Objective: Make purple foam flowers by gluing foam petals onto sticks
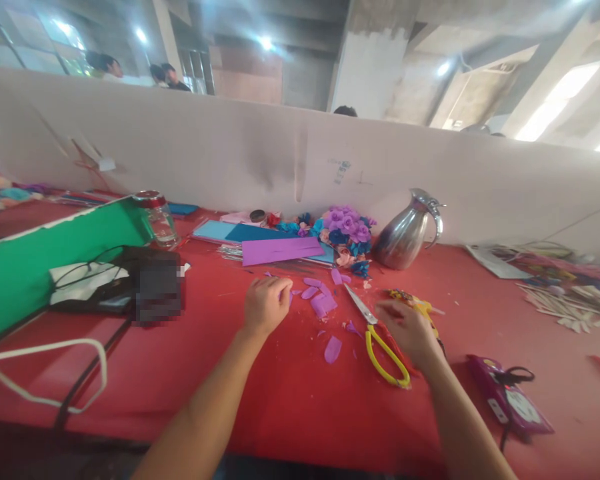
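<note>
My left hand (267, 305) is closed above the red table, its fingers pressed together. A bit of purple shows beside its fingertips; whether it is held or lies behind them, I cannot tell. Cut purple paper petals (324, 305) are scattered just to its right, with a single petal (333, 349) nearer the front. Yellow-handled scissors (387, 360) lie slightly spread, their blades pointing away to the left. Over a red-handled tool and a yellow tool (424, 308), my right hand (407, 327) hovers with fingers loosely bent and apart, seemingly holding nothing.
Purple paper (280, 250) lies on blue sheets, beside a bunch of paper flowers (347, 230). A metal jug (405, 230) stands behind. Left are a glass jar (160, 223), a black bag (155, 283) and a green panel (65, 267); right, a magenta box (510, 397) with a cord.
</note>
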### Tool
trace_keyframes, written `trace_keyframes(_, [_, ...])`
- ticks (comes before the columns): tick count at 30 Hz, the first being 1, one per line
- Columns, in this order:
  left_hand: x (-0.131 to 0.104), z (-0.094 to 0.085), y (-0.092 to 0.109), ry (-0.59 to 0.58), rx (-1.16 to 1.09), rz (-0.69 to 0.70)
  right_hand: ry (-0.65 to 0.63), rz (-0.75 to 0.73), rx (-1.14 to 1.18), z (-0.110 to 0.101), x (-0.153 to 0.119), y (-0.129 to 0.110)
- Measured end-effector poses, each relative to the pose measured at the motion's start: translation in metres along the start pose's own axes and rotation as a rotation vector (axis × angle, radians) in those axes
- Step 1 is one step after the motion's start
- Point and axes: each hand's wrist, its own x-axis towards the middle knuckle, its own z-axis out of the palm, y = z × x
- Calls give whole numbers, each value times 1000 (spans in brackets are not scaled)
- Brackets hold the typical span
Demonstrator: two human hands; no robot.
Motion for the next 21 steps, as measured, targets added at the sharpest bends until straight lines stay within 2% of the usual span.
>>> trace_keyframes(2, [-1,1,0,-3,18,-2,-94,-30,-313,-10,-14,16])
trace_keyframes(4, [-1,2,0,3,26,-1,-174,-26,-472,-14,-26,26])
trace_keyframes(9, [0,4,0,38,31,-2,-301,-7,-561,-9,-29,28])
trace_keyframes(11, [0,4,0,52,33,0,-306,50,-515,-9,-26,26])
trace_keyframes(13, [-1,5,0,66,36,-2,-239,135,-420,-11,-26,23])
trace_keyframes(16, [-2,7,2,91,47,-19,-189,167,-93,-16,-35,12])
trace_keyframes(18, [-2,8,3,107,60,-46,-260,176,154,-18,-44,-1])
trace_keyframes(21, [-3,7,4,109,63,-90,-378,305,312,-15,-54,-24])
